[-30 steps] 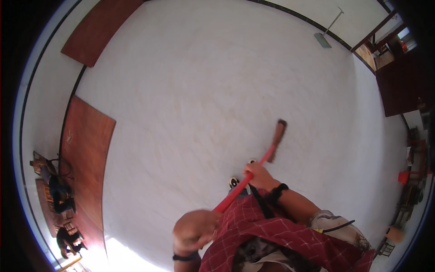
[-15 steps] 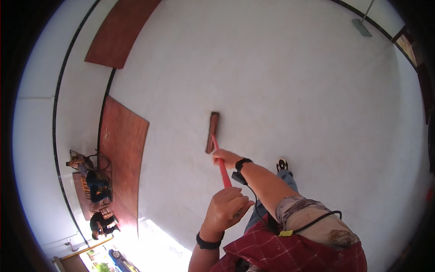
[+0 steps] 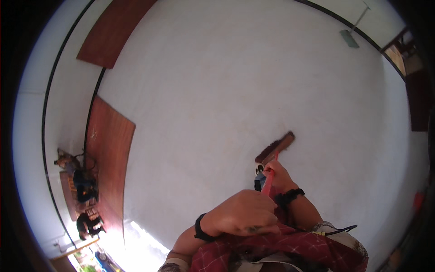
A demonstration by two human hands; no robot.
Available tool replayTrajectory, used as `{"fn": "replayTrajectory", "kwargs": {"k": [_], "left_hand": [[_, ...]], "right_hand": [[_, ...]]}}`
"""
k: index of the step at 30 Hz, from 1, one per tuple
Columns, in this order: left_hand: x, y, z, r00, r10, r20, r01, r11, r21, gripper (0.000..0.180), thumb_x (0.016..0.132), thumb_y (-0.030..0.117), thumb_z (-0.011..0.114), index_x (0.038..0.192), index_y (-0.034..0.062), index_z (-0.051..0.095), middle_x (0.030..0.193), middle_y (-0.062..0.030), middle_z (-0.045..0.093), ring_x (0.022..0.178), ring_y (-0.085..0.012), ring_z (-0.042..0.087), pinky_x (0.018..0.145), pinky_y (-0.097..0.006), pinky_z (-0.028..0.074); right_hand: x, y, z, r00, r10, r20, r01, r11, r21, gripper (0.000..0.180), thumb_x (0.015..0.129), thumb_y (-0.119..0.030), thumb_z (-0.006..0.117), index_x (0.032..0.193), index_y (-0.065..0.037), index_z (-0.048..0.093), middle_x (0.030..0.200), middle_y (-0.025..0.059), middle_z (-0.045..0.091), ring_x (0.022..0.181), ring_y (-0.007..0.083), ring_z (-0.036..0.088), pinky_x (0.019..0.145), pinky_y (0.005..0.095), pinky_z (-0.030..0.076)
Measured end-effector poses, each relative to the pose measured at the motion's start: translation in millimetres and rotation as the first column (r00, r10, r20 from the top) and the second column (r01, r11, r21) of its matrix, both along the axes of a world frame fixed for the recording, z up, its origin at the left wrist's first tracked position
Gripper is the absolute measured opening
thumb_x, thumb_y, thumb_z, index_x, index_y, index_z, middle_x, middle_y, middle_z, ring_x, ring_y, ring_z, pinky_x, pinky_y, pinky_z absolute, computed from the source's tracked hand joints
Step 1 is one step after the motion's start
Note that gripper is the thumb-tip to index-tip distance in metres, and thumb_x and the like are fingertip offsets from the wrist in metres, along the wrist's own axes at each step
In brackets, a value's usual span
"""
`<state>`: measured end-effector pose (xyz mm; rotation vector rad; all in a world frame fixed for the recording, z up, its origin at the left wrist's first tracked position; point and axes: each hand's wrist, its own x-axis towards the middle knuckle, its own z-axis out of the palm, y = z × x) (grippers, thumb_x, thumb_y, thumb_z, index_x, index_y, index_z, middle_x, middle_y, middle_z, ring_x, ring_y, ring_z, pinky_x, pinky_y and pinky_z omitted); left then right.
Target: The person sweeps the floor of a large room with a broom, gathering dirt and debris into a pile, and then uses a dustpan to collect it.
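Observation:
A push broom with dark brown bristles and a red handle rests its wide head on the pale floor, slanted up to the right, just beyond my shoe. My right hand is closed around the lower part of the red handle, close to the head. Nearer to my body, my left hand wraps the upper handle in a fist. Its knuckles hide the handle's end. Both wrists carry black bands.
Large red-brown wooden panels lie along the left side. Several people sit on chairs beyond them. A long-handled tool with a flat grey-green head leans by the far right wall. Bright light falls through an opening at lower left.
The broom head has swung from ahead of me to the right and closer to my foot, turning from nearly upright to slanted. Both hands moved right with the handle, the right one drawn nearer.

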<state>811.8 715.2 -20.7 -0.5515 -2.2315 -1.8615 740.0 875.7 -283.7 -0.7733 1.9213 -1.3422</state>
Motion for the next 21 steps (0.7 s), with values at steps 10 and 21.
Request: {"fn": "replayTrajectory", "kwargs": {"k": [10,21], "left_hand": [[49.6,-46.4,-8.6,0.824,0.372,0.428,-0.483,0.856,0.185,0.018,0.078,0.011,0.067,0.079,-0.0035,0.058,0.074,-0.0144,0.062,0.068,-0.0244,0.062,0.067,-0.037,0.050],[93.7,-143.7,67.5,0.888,0.445,-0.113,-0.455,0.821,-0.344,0.024,0.086,0.021,0.060,0.076,0.0017,0.051,0.063,-0.0122,0.055,0.057,-0.0219,0.055,0.061,-0.039,0.048]], "right_hand": [[3.1,-4.2,-8.7,0.952,-0.010,-0.307,0.075,0.977,0.201,0.013,0.070,-0.018,0.063,0.077,-0.011,0.055,0.076,0.0104,0.059,0.078,0.0346,0.055,0.065,0.0456,0.044],[23.3,-289.7,26.8,0.942,0.220,-0.253,-0.271,0.944,-0.190,0.012,0.071,-0.019,0.064,0.076,-0.009,0.061,0.080,0.0100,0.063,0.084,0.0323,0.058,0.065,0.0440,0.047]]}}
